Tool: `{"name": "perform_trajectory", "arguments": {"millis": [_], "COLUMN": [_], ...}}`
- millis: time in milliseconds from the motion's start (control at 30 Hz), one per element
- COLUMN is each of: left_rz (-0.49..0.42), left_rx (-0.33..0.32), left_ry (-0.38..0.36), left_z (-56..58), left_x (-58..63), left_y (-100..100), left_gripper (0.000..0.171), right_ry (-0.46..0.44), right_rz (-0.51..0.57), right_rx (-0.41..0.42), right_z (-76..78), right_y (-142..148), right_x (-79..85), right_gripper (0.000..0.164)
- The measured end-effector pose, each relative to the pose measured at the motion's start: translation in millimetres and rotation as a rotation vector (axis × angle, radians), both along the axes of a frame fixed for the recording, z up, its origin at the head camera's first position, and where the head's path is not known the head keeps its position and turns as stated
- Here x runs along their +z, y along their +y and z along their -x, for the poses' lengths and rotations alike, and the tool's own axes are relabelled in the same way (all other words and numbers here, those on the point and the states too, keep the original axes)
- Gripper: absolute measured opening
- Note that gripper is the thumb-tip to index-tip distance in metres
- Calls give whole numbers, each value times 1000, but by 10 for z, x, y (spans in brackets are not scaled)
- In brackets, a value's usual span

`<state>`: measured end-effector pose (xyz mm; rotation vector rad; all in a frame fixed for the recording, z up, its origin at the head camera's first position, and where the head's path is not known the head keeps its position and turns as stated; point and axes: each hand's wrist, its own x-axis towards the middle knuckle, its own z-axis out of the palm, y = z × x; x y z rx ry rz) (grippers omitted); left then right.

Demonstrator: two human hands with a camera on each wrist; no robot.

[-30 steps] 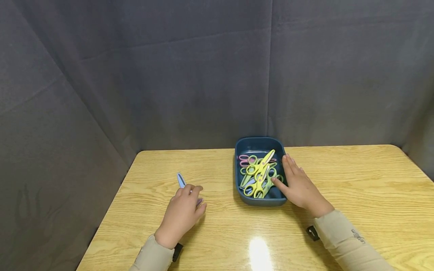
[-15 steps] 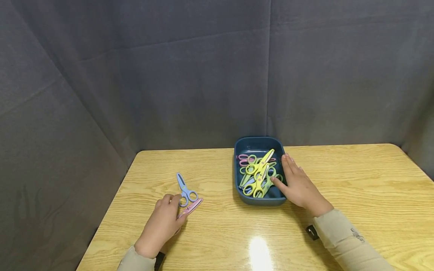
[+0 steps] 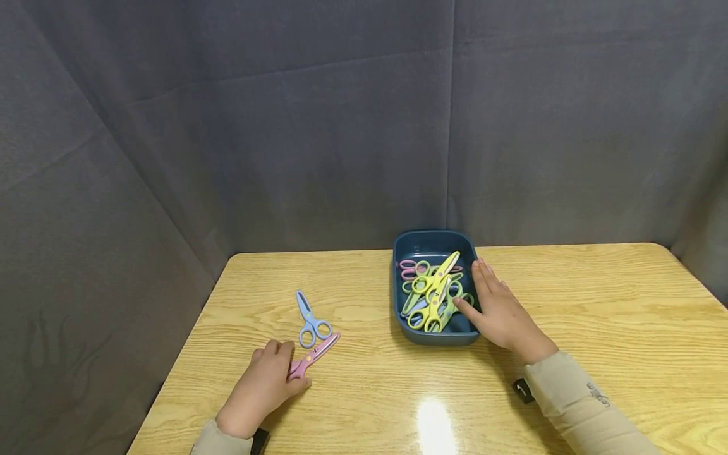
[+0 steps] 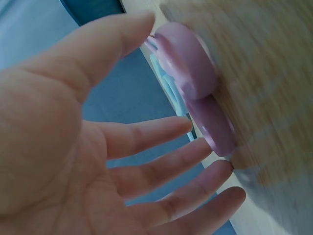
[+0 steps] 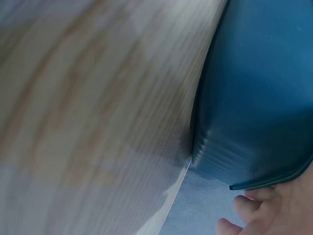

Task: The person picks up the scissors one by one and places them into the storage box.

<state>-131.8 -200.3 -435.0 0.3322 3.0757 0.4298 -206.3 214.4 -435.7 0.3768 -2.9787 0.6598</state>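
Pink scissors (image 3: 318, 354) lie on the table, blades toward the far right. My left hand (image 3: 258, 382) is at their handle end, hiding part of the loops. In the left wrist view the thumb and spread fingers stand either side of the pink handles, without closing on them. Just beyond lie blue scissors (image 3: 309, 321), flat, with both loops showing. A dark blue tub (image 3: 438, 339) holds several yellow, green, pink and blue scissors. My right hand (image 3: 503, 313) rests at the tub's right rim, fingers straight along the side and thumb reaching over the edge.
The wooden table (image 3: 375, 392) ends at a grey curtain (image 3: 341, 158) behind the tub. Bright glare (image 3: 435, 426) shows near the front. The tub stands close to the table's back edge.
My left hand has drawn back toward the near left, from over the blue scissors to the pink handles, uncovering both pairs. My right hand stays at the tub.
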Motion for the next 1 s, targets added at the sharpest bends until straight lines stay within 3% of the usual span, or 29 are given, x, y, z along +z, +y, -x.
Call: {"name": "perform_trajectory", "arguments": {"millis": [233,533,1000], "left_rz": [1,-11,-41], "left_rx": [-3,-29,-25], "left_ry": [-55,-25,-51], "left_z": [-9,-36,-18], "left_x": [11,5,-5], "left_y": [-17,-11,5], "left_gripper": [71,60,53], "right_ry": [-8,-17,-13], "right_rz": [-3,-8,-8], "right_rx": [-2,-1,-4], "right_z": [9,15,2], "right_y": [3,11,2], "right_x": [-7,-8,0], "right_gripper": [88,89,88]}}
